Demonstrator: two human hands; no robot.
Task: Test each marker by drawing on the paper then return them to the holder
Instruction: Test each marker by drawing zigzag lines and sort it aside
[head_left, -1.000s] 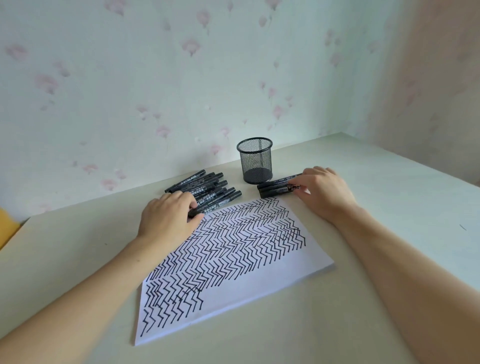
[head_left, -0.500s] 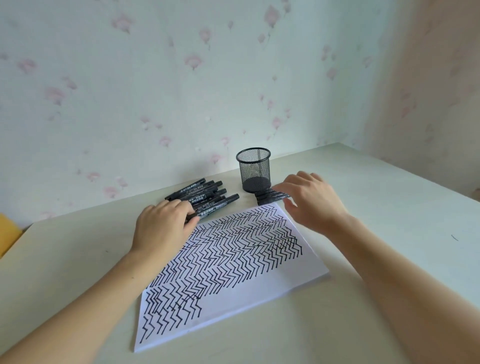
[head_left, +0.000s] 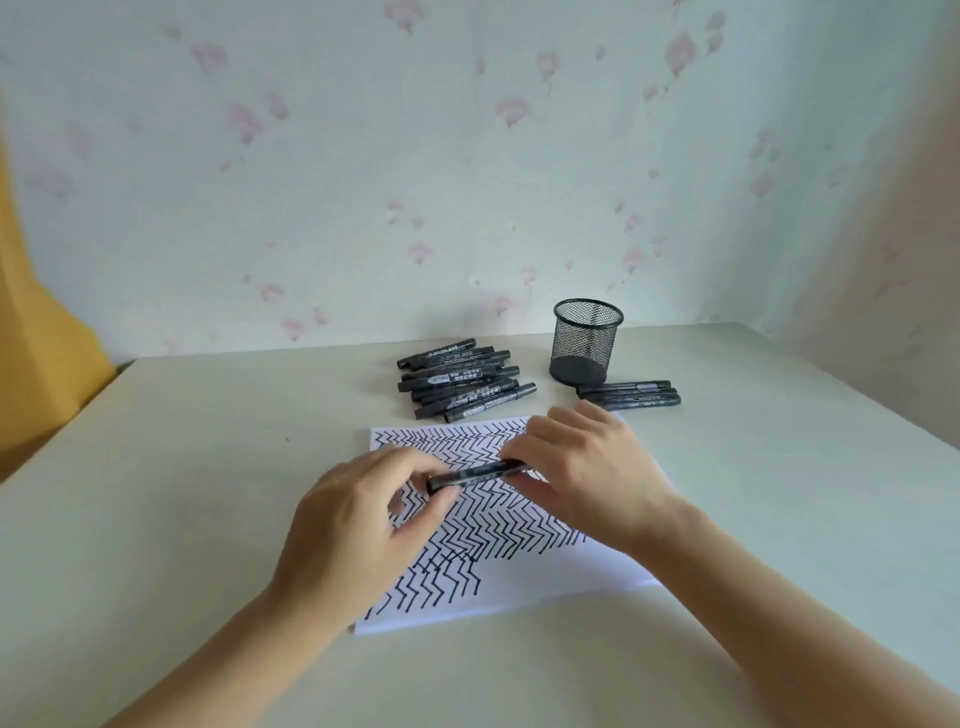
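Observation:
Above the white paper (head_left: 561, 582), which is covered in black zigzag lines, both hands hold one black marker (head_left: 475, 474) level. My left hand (head_left: 358, 519) pinches its left end and my right hand (head_left: 587, 478) grips its right end. A pile of several black markers (head_left: 457, 382) lies behind the paper. Three more markers (head_left: 631, 393) lie to the right, in front of the black mesh holder (head_left: 587, 340), which stands upright with no marker showing in it.
The pale table (head_left: 182, 493) meets a flowered wall just behind the holder and the pile. A yellow curtain (head_left: 36, 338) hangs at the far left.
My left hand left the pile with one marker and came over the paper. My right hand left the three markers by the holder and took the marker's other end. The camera turned left.

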